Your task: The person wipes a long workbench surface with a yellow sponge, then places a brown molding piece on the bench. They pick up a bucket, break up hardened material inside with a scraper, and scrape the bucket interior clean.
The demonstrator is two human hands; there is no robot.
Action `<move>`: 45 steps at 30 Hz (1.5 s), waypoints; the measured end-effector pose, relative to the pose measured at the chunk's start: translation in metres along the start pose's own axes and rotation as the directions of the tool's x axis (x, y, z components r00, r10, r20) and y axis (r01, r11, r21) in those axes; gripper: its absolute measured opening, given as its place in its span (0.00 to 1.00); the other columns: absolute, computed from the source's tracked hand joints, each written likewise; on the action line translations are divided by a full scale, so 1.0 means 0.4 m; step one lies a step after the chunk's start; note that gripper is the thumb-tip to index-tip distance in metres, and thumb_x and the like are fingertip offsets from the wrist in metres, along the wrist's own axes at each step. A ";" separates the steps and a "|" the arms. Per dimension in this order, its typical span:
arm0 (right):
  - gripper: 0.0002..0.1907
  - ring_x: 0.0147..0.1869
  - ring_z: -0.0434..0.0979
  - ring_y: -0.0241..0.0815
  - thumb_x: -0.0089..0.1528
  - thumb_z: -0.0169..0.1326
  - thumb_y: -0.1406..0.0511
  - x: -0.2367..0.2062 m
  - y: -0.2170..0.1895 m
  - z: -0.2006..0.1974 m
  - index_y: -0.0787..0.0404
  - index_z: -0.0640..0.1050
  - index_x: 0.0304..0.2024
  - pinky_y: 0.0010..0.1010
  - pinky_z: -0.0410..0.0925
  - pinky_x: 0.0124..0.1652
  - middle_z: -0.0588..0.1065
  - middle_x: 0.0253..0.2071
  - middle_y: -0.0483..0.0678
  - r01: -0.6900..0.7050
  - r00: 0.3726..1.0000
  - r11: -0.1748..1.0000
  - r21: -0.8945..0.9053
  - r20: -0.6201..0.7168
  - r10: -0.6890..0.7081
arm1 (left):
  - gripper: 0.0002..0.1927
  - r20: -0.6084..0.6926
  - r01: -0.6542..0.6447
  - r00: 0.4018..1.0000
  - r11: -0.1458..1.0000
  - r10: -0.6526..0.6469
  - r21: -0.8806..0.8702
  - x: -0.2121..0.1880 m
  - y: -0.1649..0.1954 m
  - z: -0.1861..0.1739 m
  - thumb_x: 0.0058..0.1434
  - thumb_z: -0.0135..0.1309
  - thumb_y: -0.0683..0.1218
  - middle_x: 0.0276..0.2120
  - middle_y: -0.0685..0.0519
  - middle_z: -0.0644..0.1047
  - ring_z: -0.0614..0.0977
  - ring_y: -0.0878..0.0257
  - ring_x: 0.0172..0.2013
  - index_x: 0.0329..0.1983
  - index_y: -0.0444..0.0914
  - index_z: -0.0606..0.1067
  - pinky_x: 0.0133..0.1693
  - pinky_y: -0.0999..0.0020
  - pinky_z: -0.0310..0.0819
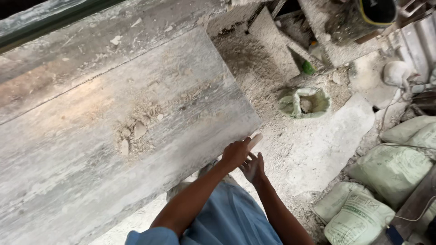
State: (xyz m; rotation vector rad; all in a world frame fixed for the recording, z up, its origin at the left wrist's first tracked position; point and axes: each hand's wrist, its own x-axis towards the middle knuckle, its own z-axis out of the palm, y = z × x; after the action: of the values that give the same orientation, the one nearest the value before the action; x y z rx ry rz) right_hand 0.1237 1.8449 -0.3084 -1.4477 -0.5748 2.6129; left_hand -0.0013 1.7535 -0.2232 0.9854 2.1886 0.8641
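The stone slab (pixel 136 131) lies flat, grey and dusty, with its corner near the person. It looks heavy, stiff and brittle at the edges. The left hand (pixel 235 154) grips this corner edge; the right hand (pixel 253 169) supports underneath, its fingers half open.

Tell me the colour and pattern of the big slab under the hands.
Pale grey large stone slab with darker lengthwise streaks, dusted with beige debris; head view.

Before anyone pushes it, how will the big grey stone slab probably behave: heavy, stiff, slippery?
The stone slab is broad and flat, so it is probably heavy and stiff. Dust and chips on its top suggest a gritty, perhaps slippery surface. The left hand and right hand meet only its near corner, so pushing there may pivot it rather than slide it straight.
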 end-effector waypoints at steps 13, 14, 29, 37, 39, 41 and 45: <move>0.37 0.79 0.45 0.57 0.70 0.33 0.44 0.088 -0.129 -0.024 0.53 0.52 0.77 0.55 0.46 0.72 0.45 0.78 0.60 0.107 0.954 0.931 -0.349 -0.228 -0.195 | 0.20 -0.137 0.109 0.982 0.982 -0.130 -0.156 0.059 -0.008 0.069 0.69 0.49 0.48 0.34 0.44 0.78 0.81 0.57 0.30 0.60 0.35 0.65 0.29 0.58 0.80; 0.37 0.76 0.49 0.54 0.69 0.35 0.45 0.087 -0.138 -0.024 0.54 0.53 0.76 0.53 0.49 0.70 0.49 0.77 0.58 0.241 0.925 0.846 -0.476 -0.152 -0.349 | 0.19 -0.164 0.129 0.973 0.972 -0.163 -0.197 0.043 -0.032 0.071 0.69 0.49 0.49 0.35 0.45 0.78 0.81 0.57 0.30 0.59 0.35 0.66 0.29 0.58 0.80; 0.32 0.81 0.40 0.68 0.71 0.41 0.55 0.136 0.044 0.239 0.69 0.59 0.71 0.61 0.46 0.71 0.53 0.75 0.66 0.676 0.487 -0.416 -0.609 0.792 -0.369 | 0.15 -0.601 0.472 0.149 0.590 -0.786 -0.655 -1.089 -0.743 -0.444 0.74 0.44 0.50 0.31 0.47 0.78 0.84 0.57 0.29 0.46 0.33 0.72 0.28 0.61 0.82; 0.33 0.82 0.40 0.69 0.74 0.33 0.54 0.164 0.187 0.412 0.70 0.52 0.74 0.63 0.41 0.74 0.49 0.77 0.68 0.663 0.421 -0.581 -0.472 0.877 -0.233 | 0.15 -0.527 0.380 0.686 0.865 -0.501 -0.327 -0.134 -0.431 -0.283 0.73 0.44 0.51 0.33 0.47 0.77 0.83 0.58 0.31 0.48 0.33 0.70 0.29 0.62 0.82; 0.34 0.81 0.39 0.68 0.72 0.32 0.55 0.168 0.190 0.446 0.70 0.49 0.74 0.62 0.46 0.70 0.45 0.76 0.68 0.643 0.507 -0.520 -0.562 0.821 -0.262 | 0.15 -0.434 0.331 0.779 0.885 -0.451 -0.327 -0.075 -0.374 -0.292 0.73 0.44 0.51 0.33 0.47 0.77 0.83 0.58 0.31 0.48 0.33 0.70 0.29 0.62 0.82; 0.35 0.79 0.38 0.67 0.69 0.33 0.54 0.178 0.180 0.466 0.66 0.48 0.73 0.58 0.57 0.63 0.39 0.75 0.68 0.617 0.655 -0.323 -0.718 0.696 -0.296 | 0.15 -0.441 0.277 0.785 0.883 -0.435 -0.379 -0.133 -0.395 -0.343 0.73 0.44 0.51 0.34 0.47 0.77 0.82 0.58 0.32 0.49 0.34 0.70 0.30 0.62 0.82; 0.31 0.80 0.46 0.68 0.74 0.32 0.56 0.196 0.156 0.467 0.72 0.54 0.72 0.61 0.52 0.70 0.51 0.75 0.70 0.638 0.384 -0.606 -0.475 0.878 -0.284 | 0.15 -0.537 0.260 0.635 0.809 -0.554 -0.527 -0.439 -0.666 -0.506 0.73 0.44 0.51 0.35 0.47 0.77 0.82 0.58 0.33 0.49 0.34 0.69 0.30 0.62 0.82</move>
State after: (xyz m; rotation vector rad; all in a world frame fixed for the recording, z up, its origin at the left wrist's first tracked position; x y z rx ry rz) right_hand -0.0688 1.7562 -0.3051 -0.0871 -2.7917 0.7666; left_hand -0.1602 1.4118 -0.2548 -0.1182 2.4837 1.5237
